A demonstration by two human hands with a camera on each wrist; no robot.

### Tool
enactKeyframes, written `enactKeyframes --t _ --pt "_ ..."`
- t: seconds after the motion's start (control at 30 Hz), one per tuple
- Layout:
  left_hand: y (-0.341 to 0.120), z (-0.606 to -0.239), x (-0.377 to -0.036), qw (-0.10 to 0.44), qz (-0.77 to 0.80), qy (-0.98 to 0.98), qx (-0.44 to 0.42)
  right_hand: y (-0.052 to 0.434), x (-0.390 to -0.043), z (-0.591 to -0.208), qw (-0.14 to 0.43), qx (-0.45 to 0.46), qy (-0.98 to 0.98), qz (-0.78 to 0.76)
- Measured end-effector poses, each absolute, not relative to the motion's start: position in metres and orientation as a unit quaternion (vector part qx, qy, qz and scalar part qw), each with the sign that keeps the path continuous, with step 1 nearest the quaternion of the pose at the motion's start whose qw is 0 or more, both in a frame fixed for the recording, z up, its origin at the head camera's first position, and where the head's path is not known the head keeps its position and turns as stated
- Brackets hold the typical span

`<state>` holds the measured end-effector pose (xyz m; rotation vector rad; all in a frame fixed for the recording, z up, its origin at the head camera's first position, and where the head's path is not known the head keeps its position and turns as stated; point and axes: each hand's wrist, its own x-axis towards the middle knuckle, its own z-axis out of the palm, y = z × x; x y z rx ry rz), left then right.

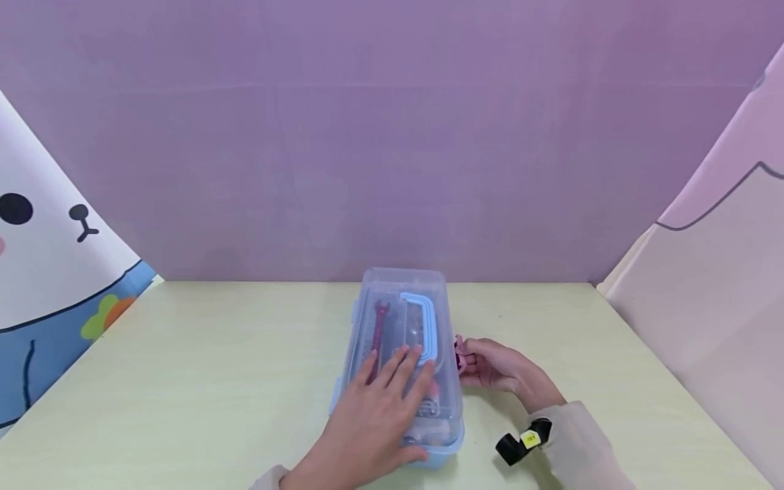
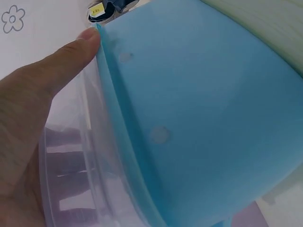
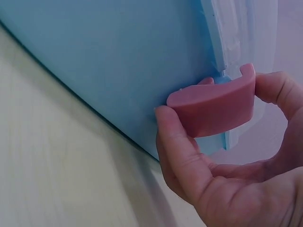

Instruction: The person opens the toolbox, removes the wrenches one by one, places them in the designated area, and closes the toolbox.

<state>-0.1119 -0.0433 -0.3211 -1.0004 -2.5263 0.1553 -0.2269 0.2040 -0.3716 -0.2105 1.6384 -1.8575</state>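
A long storage box [image 1: 404, 276] with a clear lid and a light blue base [image 2: 213, 94] stands on the table. My left hand [image 1: 373, 422] lies on the lid with fingers spread; its thumb reaches the rim in the left wrist view. At the box's right side, my right hand [image 1: 499, 367] pinches a pink latch [image 3: 213, 111] between thumb and fingers. The latch sits at the edge where lid and base meet, tilted outward from the wall. A blue handle [image 1: 430, 327] lies folded on the lid. Through the lid shows a dark red toy wrench [image 1: 380, 323].
The pale wooden table [image 1: 214, 381] spreads out on both sides of the box. A purple backdrop [image 1: 392, 150] rises behind it, with printed cloth [image 1: 55, 286] at the left. A black wrist camera [image 1: 520, 442] is strapped by the right sleeve.
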Motion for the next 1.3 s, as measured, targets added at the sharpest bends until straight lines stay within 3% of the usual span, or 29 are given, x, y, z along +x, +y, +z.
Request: enactKeyframes --t 0.53,1.3 --pt "-0.057 -0.305 -0.114 0.235 0.019 -0.912 -0.336 0.207 -0.23 -0.375 0.33 -0.092 0.62 -0.706" --pt "-0.064 -0.304 -0.116 0.379 0.022 -0.857 -0.349 0.209 -0.232 -0.376 0.342 -0.107 0.602 -0.714"
